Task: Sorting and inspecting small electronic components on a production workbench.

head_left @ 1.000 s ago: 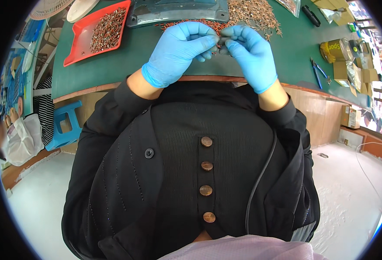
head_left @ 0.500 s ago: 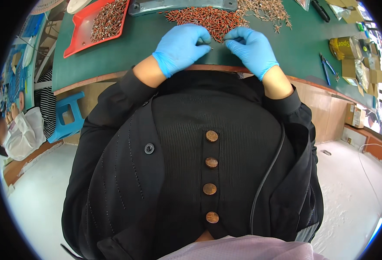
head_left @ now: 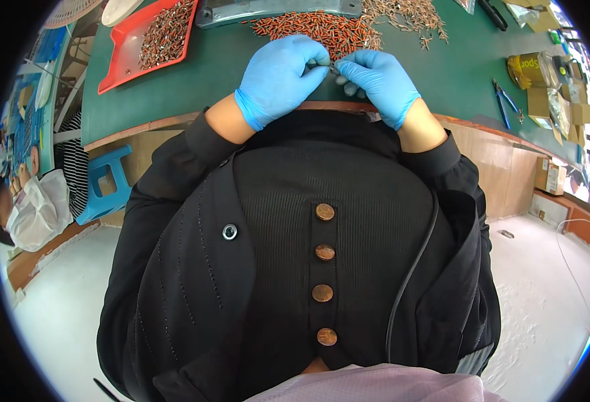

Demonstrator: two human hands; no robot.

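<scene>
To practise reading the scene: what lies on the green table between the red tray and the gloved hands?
In the head view, only bare green table lies between the red tray and the left hand; the right hand sits beyond.

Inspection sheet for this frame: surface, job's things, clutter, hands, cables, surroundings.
Surface: green mat on a wood-edged bench.
Job's things: small metal part pinched between both hands; pile of reddish-brown parts just behind.
Clutter: red tray of similar parts, blue-handled pliers, yellow packets.
Hands: left hand and right hand, blue-gloved, fingertips meeting.
Cables: black cord down the jacket.
Surroundings: blue stool, another person at left.
</scene>
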